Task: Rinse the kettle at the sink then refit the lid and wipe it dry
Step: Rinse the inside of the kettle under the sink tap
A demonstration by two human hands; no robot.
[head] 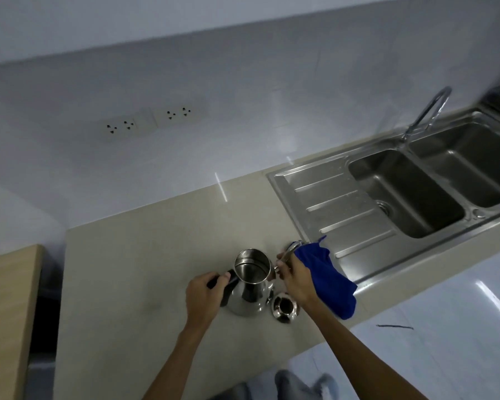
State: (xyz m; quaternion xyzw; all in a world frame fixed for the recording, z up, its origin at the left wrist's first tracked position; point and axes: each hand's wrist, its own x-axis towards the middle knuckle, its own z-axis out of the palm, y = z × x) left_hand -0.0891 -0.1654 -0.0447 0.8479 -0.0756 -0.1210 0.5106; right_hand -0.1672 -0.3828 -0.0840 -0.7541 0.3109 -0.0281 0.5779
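While the open-topped polished steel kettle point(250, 284) stands near the beige counter's point(145, 255) front edge, left hand point(204, 295) clamped on its black handle point(224, 284), right hand point(296, 280) gripping a blue cloth point(326, 278) beside the spout: steady, then fit the round steel lid point(285, 307) squarely.

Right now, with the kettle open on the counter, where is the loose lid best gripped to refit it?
By its rim, from above. The lid rests on the counter just right of the kettle, with no knob clearly showing. The right hand, holding the blue cloth, is nearest.
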